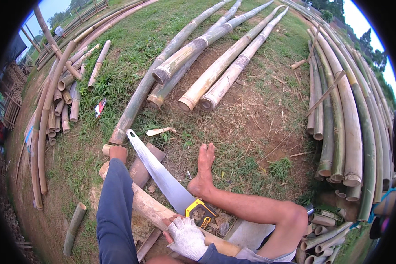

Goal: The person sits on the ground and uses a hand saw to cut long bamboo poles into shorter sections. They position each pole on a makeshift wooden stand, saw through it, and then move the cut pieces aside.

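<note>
My bare left hand (118,154) is closed at the near end of a long green bamboo pole (134,108), around a short pale bamboo piece (106,150) whose end sticks out to its left. My right hand (187,238), in a white glove with bare fingertips, is wrapped over a thick, peeled-looking bamboo length (147,207) that slants across in front of me. Next to the right hand lies a handsaw (160,176), its yellow-and-black handle (201,213) near me and its blade tip toward the pole. Neither hand is on the saw.
My bare foot (203,171) rests on the ground right of the saw. Several long bamboo poles (233,66) stretch away ahead. More poles are stacked at right (352,132). Cut bamboo pieces (66,101) are piled at left, and a short green piece (75,229) lies nearer.
</note>
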### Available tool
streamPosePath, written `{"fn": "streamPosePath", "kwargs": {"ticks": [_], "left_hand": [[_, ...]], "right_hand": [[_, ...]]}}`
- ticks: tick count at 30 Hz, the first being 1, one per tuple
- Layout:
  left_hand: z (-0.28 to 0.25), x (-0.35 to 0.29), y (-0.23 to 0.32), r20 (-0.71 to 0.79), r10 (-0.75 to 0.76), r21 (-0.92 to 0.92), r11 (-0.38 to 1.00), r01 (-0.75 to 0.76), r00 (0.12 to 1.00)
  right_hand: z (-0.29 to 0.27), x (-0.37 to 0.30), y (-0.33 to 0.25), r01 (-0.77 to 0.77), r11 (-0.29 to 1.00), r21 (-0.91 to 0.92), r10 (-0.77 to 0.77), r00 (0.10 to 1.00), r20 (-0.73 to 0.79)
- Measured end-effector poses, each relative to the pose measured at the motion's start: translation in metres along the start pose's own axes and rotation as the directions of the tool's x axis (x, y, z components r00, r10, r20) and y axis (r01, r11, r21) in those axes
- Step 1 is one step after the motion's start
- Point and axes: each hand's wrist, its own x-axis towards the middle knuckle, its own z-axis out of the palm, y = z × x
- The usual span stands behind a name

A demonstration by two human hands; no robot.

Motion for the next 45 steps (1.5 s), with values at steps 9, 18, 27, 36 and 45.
{"fn": "streamPosePath", "kwargs": {"ticks": [9, 18, 27, 36, 45], "left_hand": [[-0.144, -0.093, -0.089, -0.176, 0.044, -0.202, 0.976, -0.08, 0.983], [-0.304, -0.317, -0.026, -0.568, 0.143, -0.72, 0.39, -0.574, 0.81], [-0.349, -0.405, 0.067, -0.493, 0.482, -0.865, -0.178, -0.47, 0.724], [-0.302, -0.408, 0.055, -0.327, 0.694, -0.9, -0.022, -0.435, 0.642], [-0.287, -0.416, 0.037, -0.216, 0.701, -0.937, 0.046, -0.345, 0.68]], "right_hand": [[-0.001, -0.009, 0.0, 0.102, 0.993, -0.063, -0.107, 0.991, -0.076], [-0.058, 0.002, 0.033, -0.183, 0.307, 0.934, 0.512, 0.859, -0.001], [-0.17, -0.135, 0.013, -0.286, 0.067, 0.956, 0.063, 0.957, 0.282], [-0.205, -0.325, 0.047, 0.212, -0.141, 0.967, 0.675, 0.735, -0.063], [-0.223, -0.48, 0.103, 0.273, 0.178, 0.945, 0.948, 0.21, -0.24]]}}
